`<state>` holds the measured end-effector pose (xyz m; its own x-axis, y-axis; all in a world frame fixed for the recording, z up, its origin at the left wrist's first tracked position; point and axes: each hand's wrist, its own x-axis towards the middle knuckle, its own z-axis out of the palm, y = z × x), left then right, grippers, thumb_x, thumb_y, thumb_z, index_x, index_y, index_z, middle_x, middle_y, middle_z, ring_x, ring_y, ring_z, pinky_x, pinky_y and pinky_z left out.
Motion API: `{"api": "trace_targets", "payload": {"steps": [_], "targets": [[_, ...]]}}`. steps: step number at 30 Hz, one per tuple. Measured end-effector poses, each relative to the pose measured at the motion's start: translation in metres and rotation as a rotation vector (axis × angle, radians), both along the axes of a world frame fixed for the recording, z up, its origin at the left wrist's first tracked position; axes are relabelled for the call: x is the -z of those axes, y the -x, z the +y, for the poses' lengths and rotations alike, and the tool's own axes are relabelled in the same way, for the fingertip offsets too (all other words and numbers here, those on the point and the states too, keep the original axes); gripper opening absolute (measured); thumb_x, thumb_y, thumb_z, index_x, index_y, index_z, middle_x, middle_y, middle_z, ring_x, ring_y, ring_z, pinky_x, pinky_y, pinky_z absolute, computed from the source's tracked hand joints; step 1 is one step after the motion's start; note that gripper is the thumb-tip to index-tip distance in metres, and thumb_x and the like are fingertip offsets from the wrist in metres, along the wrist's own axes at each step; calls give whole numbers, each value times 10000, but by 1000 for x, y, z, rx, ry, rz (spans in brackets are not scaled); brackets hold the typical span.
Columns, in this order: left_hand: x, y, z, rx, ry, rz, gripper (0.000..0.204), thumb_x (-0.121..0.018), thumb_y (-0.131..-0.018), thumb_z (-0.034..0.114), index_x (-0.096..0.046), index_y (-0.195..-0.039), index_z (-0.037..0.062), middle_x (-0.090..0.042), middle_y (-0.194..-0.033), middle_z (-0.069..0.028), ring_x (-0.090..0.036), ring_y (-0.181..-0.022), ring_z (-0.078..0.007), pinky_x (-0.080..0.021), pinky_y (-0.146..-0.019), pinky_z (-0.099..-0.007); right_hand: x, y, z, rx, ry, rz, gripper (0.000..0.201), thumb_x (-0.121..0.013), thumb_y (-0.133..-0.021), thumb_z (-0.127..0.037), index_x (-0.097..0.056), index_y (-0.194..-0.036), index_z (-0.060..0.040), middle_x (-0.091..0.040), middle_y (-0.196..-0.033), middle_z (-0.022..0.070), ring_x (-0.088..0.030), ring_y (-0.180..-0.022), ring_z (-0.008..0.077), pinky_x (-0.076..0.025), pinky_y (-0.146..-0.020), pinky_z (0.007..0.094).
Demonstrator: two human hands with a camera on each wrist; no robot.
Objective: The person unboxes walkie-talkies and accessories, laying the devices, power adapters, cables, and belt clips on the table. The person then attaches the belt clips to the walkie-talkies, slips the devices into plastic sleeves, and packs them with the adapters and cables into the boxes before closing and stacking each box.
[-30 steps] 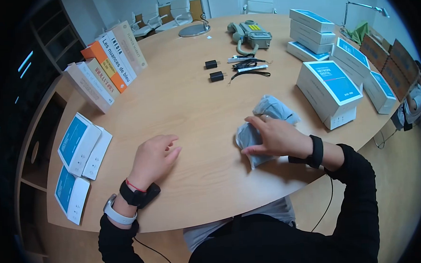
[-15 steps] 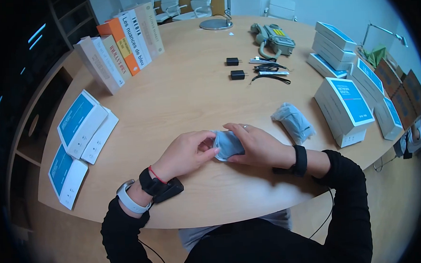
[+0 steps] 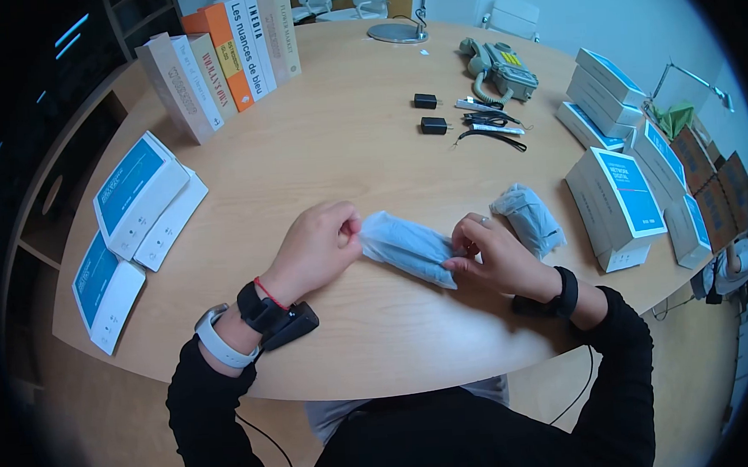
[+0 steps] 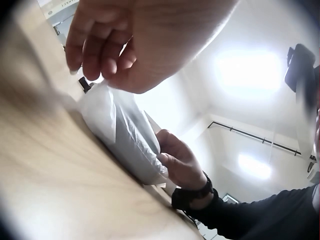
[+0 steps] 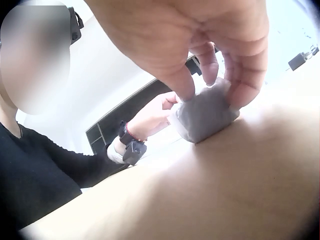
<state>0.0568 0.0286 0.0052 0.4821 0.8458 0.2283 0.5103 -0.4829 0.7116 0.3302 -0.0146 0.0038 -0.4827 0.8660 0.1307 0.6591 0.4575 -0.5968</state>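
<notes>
A soft package in a cloudy plastic bag [image 3: 407,247] lies lengthwise between the two hands, low over the wooden table. My left hand [image 3: 315,245] pinches the bag's left end, where the plastic is loose and whitish in the left wrist view. At the other end, the thumb and fingers of my right hand [image 3: 509,264] hold the bag; the right wrist view has them around its grey bulging end [image 5: 205,117]. What the bag contains is hidden by the plastic. Behind the right hand lies a second wrapped package [image 3: 530,221].
White-and-blue boxes [image 3: 618,212] stand in stacks at the right, and more boxes [image 3: 139,195] lean at the left. A row of books [image 3: 238,59] is at the back left. Black adapters [image 3: 433,125], cables [image 3: 491,119] and a desk telephone [image 3: 505,70] are farther back.
The right hand has brought one package leftward from beside the other to the middle. The left hand has reached over and taken its left end; the bag is now stretched out lengthwise.
</notes>
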Motion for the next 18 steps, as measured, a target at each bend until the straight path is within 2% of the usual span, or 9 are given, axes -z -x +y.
{"api": "trace_targets", "payload": {"steps": [2,4,6,7,9,11,13,16,18], "targets": [[6,2,5,-9,-197,59,85,-556,-714,-2,-547,-799,-3,-587,-887,-131,-589,-759,-206,-470,-658,-305,-4,1,-4,-30,-3,-5,388,-731,-756,-287,-481,-905,-31,-516,-898,146,-538,-789,294,-453,-669,357],[7,5,9,-2,-111,21,134,-549,-715,-5,-540,-849,-1,-575,-953,-140,-585,-830,-227,-471,-696,-315,-4,2,-7,-60,-8,-3,390,-732,-755,-281,-484,-921,-29,-513,-923,148,-538,-801,296,-458,-683,355],[9,7,10,8,-20,-21,184,-541,-716,-7,-534,-899,2,-563,-1019,-149,-582,-901,-248,-472,-735,-324,-1,-2,-9,-189,-197,9,321,-677,-784,-219,-487,-958,-28,-506,-949,148,-543,-819,294,-468,-703,361],[12,6,11,52,-20,-89,280,-542,-716,-5,-520,-995,9,-548,-1060,-154,-564,-966,-265,-467,-791,-328,-3,-1,-10,-190,-196,6,321,-677,-784,-219,-487,-958,-28,-506,-949,148,-543,-819,294,-468,-703,361],[15,3,9,99,-19,-162,377,-543,-716,-2,-507,-1091,16,-533,-1101,-159,-546,-1032,-281,-462,-847,-332,-12,3,-10,-339,-618,-275,250,-600,-788,-159,-489,-974,-35,-505,-931,123,-547,-818,258,-472,-681,355],[15,1,7,339,-133,14,614,-561,-722,6,-386,-1310,34,-444,-1274,-168,-450,-1190,-282,-391,-995,-332,-16,8,-8,-453,-698,-356,230,-573,-781,-145,-489,-968,-41,-504,-923,112,-545,-808,239,-471,-667,347],[12,-3,4,345,-102,26,635,-575,-726,16,-377,-1328,50,-438,-1277,-167,-443,-1193,-284,-380,-1004,-338,-15,11,0,-641,-799,-435,215,-546,-772,-133,-491,-962,-50,-498,-897,83,-536,-779,189,-465,-635,317],[11,-2,2,349,-52,46,661,-604,-726,33,-376,-1345,80,-442,-1262,-165,-446,-1180,-288,-379,-1001,-348,-14,14,7,-787,-740,-497,190,-546,-765,-78,-529,-948,-30,-514,-952,92,-564,-815,233,-481,-674,341],[9,0,2,350,-39,53,666,-619,-723,41,-384,-1344,96,-451,-1244,-165,-456,-1164,-291,-389,-990,-353,-14,15,8,-739,-671,-424,180,-556,-760,-68,-530,-932,-25,-518,-932,95,-565,-806,240,-482,-672,341]]}}
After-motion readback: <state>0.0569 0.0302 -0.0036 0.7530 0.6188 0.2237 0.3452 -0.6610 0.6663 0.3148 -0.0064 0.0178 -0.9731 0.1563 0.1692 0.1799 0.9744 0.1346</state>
